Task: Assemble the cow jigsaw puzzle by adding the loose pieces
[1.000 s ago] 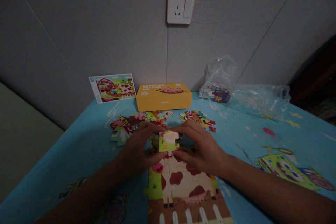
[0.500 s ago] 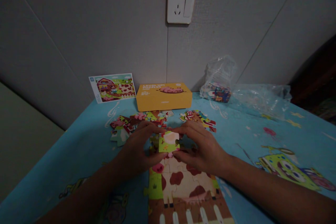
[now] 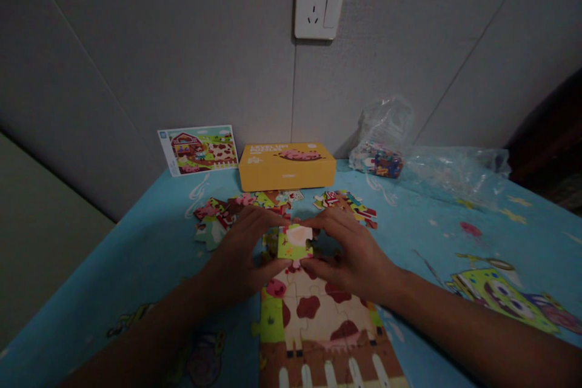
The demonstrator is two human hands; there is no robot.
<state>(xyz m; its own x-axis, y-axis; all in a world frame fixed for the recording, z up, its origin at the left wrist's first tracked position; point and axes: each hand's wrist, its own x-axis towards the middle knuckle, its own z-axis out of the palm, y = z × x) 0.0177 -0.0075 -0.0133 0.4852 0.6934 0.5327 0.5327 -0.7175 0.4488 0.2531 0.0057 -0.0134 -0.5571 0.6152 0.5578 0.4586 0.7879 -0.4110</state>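
A light green puzzle piece with a cream patch [image 3: 294,242] is pinched by both hands above the far end of a partly joined cow puzzle [image 3: 318,315]. My left hand [image 3: 250,248] grips its left side, thumb at the near edge and fingers at the far edge. On the right side, my right hand [image 3: 348,245] holds it the same way. Loose puzzle pieces [image 3: 211,230] lie beyond my left hand, and more pieces [image 3: 352,203] lie behind my right hand. The hands partly cover the puzzle's far end.
A yellow puzzle box [image 3: 286,168] stands by the wall, with a farm picture card [image 3: 200,150] leaning to its left. To its right are a clear bag of pieces [image 3: 379,151] and a crumpled plastic bag [image 3: 459,170]. A patterned blue cloth [image 3: 150,242] covers the table.
The view has shifted slightly, moving the scene a little to the right. Both hands keep the same pinch on the puzzle piece, which stays over the puzzle's far end.
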